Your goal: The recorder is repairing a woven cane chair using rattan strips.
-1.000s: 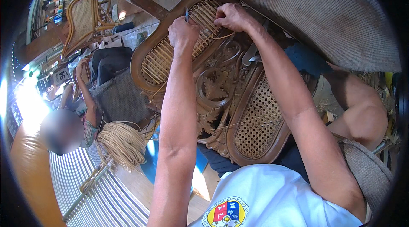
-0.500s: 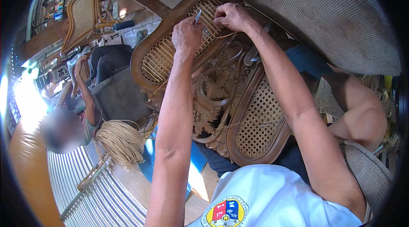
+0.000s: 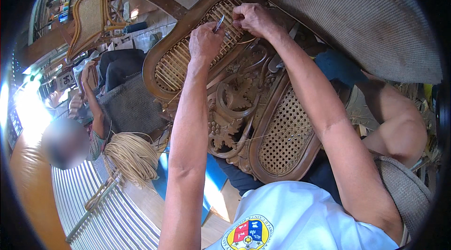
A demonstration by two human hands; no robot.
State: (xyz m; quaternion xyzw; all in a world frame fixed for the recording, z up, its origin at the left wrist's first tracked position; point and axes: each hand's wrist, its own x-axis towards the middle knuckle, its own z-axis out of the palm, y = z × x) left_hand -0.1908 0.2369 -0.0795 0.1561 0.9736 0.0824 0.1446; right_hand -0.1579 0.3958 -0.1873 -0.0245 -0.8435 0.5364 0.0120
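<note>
A dark carved wooden chair back [image 3: 149, 69] lies before me, with rows of cane strips [image 3: 176, 69] strung across its far oval opening. My left hand [image 3: 205, 42] is closed over these strips, gripping a small pointed metal tool [image 3: 219, 23] whose bright tip sticks up past the fingers. To its right, my right hand [image 3: 256, 19] has its fingers pinched together at the far edge of the opening. A thin cane strand [image 3: 245, 42] curves just below those fingers; whether they hold it is hidden. Finished open-weave cane [image 3: 285, 139] fills the nearer oval.
A coil of cane [image 3: 134, 156] lies left on a slatted surface [image 3: 101, 203]. Beyond it sits another person [image 3: 96, 114], near a rattan chair [image 3: 89, 20]. A large woven-covered piece [image 3: 347, 10] stands close by my right arm. Carved scrollwork [image 3: 237, 97] joins the two ovals.
My right hand has shifted slightly left. The tool tip in my left hand has tilted a little to the right. At left, the other person's arm and hands have moved.
</note>
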